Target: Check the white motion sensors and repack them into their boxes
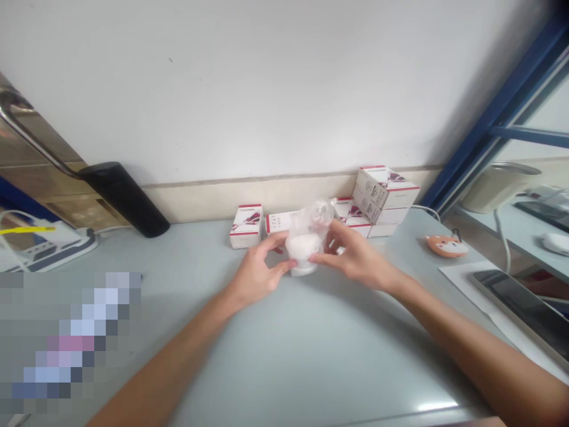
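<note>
Between my two hands is a rounded white object (pixel 304 246) wrapped in a clear plastic bag (pixel 316 214), whose loose top bunches upward. My left hand (pixel 262 270) grips its left side, thumb at the front near the base. From the right, my right hand (pixel 355 255) holds it with the thumb in front and the fingers behind. What the white object is I cannot make out. Just behind the hands lies a white box (pixel 281 222) with a red edge, partly hidden by the bag.
A white-and-red box (pixel 246 225) stands left of the hands, and stacked boxes (pixel 386 198) rise at the right against the wall. A black cylinder (pixel 127 198) leans at the left. An orange animal-faced pouch (pixel 447 245) and a dark phone-like device (pixel 520 302) lie on the right.
</note>
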The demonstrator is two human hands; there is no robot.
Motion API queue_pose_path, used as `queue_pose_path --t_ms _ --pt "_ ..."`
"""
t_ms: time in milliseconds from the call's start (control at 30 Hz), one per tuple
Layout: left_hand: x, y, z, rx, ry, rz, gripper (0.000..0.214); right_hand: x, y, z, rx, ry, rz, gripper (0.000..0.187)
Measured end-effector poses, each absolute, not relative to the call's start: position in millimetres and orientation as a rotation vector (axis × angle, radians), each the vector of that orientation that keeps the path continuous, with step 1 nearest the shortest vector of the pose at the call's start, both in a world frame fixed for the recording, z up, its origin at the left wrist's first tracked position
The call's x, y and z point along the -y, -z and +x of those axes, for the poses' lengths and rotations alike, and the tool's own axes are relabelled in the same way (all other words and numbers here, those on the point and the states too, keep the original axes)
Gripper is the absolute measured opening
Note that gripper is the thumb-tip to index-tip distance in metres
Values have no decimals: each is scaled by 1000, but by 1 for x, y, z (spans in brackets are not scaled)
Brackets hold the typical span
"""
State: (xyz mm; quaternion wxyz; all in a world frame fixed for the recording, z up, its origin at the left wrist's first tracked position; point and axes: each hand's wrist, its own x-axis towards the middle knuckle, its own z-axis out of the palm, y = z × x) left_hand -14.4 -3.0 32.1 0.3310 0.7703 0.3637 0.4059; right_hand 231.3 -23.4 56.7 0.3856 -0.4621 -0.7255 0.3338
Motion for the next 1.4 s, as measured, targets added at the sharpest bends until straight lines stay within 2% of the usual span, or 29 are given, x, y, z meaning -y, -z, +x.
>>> queue_pose_path --t_ms 233,367,433,633,733,900,967,1133,1400 --pt "-1 -36 -22 -982 -697 2089 36 25 -55 231 2100 -829 -1155 35" --pt "0 -44 -25 -950 -730 2015 64 25 -52 231 2213 -751 -1157 33" --pt "1 -46 -24 -865 -724 1911 71 26 -50 230 2252 -698 -1170 32" --pt "1 -36 -18 -832 -658 1841 51 29 -49 232 2297 -647 -1243 44" --pt "1 -32 -17 -865 -640 1874 51 28 -53 236 2245 -709 -1224 47" --pt "4 -36 -16 -810 -695 1851 62 27 -53 237 2269 -691 -1202 34" --pt "5 -37 -14 -786 -768 1784 67 28 -49 233 2280 -664 -1190 34" --pt "7 -29 -9 -810 -725 1761 49 33 -45 222 2366 -619 -1337 39" --pt "10 -30 -7 -881 -760 1679 51 37 -43 218 2405 -520 -1402 35"
